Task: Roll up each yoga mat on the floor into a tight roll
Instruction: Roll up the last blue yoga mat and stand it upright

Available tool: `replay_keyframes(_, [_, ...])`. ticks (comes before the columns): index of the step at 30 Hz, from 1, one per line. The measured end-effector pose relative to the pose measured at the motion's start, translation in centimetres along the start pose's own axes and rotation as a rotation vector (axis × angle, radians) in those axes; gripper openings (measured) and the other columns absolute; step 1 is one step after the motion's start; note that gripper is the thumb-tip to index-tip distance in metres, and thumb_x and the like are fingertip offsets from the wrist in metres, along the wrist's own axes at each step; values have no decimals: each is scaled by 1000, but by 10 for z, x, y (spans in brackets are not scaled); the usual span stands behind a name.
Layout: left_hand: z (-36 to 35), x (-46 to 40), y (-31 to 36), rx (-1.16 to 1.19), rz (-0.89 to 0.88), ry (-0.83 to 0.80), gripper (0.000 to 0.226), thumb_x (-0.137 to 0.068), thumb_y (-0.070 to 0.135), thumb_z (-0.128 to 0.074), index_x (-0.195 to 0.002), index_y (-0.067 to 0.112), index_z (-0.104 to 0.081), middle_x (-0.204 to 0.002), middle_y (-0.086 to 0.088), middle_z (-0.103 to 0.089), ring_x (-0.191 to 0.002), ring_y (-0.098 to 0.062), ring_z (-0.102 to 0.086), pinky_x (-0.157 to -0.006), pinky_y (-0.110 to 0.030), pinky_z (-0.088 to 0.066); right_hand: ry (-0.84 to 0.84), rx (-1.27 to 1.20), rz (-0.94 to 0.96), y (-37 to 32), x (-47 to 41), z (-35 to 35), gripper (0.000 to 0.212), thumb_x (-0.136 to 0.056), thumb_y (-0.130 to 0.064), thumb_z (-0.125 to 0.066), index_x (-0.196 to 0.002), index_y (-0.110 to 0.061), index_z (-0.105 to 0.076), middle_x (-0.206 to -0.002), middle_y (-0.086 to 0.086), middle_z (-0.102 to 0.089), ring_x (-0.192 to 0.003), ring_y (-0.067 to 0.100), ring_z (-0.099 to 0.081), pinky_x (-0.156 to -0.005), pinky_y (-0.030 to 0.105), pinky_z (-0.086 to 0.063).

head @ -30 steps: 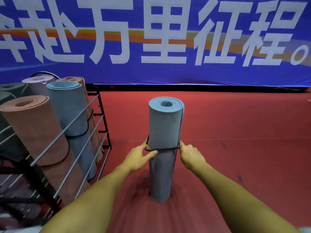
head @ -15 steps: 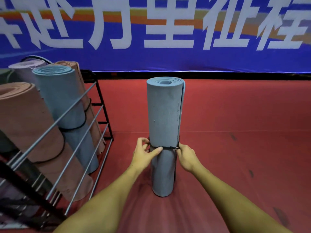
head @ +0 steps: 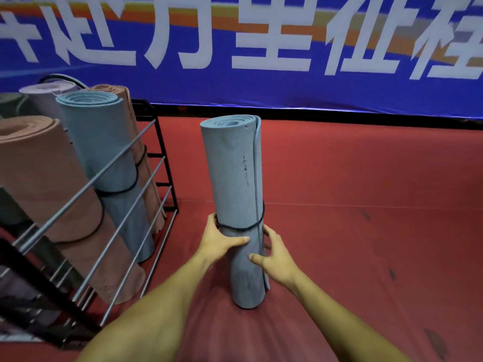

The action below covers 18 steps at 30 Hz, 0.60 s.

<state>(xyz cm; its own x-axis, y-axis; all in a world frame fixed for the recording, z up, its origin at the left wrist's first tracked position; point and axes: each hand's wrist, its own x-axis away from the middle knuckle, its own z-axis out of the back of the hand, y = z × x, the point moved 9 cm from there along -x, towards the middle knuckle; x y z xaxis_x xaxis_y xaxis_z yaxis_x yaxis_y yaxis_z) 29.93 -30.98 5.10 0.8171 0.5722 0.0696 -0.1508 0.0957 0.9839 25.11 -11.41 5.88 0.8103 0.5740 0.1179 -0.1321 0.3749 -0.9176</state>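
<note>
Red gym flooring point(head: 366, 205) all around me, with a big blue banner point(head: 261, 95) and huge white lettering running along the back wall. So I've got this blue-grey yoga mat point(head: 232, 178) already rolled into a tight tube and standing on end on the floor right in front of me, leaning a touch to the left at the top. A thin black cord point(head: 240, 227) loops around it a bit below the middle, and the loose outer edge of the mat runs down the right side.

Both my forearms reach in from the bottom of the view. My left hand point(head: 219, 241) wraps the left side of the roll just under the cord, thumb stretched flat across the front, fingers curling round the back. My right hand point(head: 274, 254) cups the right side a little lower, thumb pressed on the front, fingers spread loosely behind the edge flap. So both hands are closed around the roll, not squeezed into fists.

Off to my left is a black metal rack point(head: 112, 231) with silver bars, holding other rolled mats leaning in it: a blue one point(head: 104, 158), a couple of peach ones point(head: 44, 184), each with its own black cord.
</note>
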Motion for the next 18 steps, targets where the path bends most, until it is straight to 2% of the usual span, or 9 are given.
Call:
replay_keyframes(3, [-3,6,17,-6,-7,-50,110,-40,32,-108,-133,24,-50,-129,6,-67,-115,-5,-67,-100,-35,-57,31,-9,0,-1,15,11,102,-71,-38,-84,-158,-41,-30,-152,-12,-36,-142,13,-43,-115,45,-46])
replay_keyframes(6, [-1,13,61,-5,-71,-79,107,-42,37,-107,-133,25,-52,-129,11,-68,-114,0,-67,-102,-36,-57,90,57,57,-21,33,27,112,-69,-51,-87,-159,-49,-19,-153,-15,-31,-143,9,-35,-117,38,-38])
replay_keyframes(8, [5,21,103,-10,-135,-86,108,-42,41,-107,-134,25,-53,-129,13,-68,-116,2,-66,-103,-36,-56,142,136,54,-30,44,41,130,-63,-62,-89,-163,-43,-8,-161,-10,-23,-148,14,-28,-119,39,-33])
replay_keyframes(11, [23,37,179,-45,-247,-65,110,-45,46,-106,-138,25,-52,-132,15,-65,-120,1,-62,-102,-30,-54,205,176,39,-46,63,51,148,-53,-72,-91,-164,-31,-3,-167,-2,-16,-154,24,-22,-123,44,-29])
replay_keyframes(15, [52,74,294,-67,-399,-58,107,-54,42,-104,-144,22,-49,-133,11,-61,-117,-2,-61,-98,-27,-54,343,197,188,-110,93,45,145,-50,-71,-91,-162,-33,-8,-158,-5,-25,-145,21,-31,-117,46,-37])
replay_keyframes(18, [81,106,358,-44,-455,-64,102,-59,41,-102,-145,25,-49,-126,17,-61,-108,10,-58,-85,-16,-55,470,146,310,-169,111,41,139,-52,-63,-93,-161,-32,-12,-153,-7,-29,-142,20,-35,-114,46,-41])
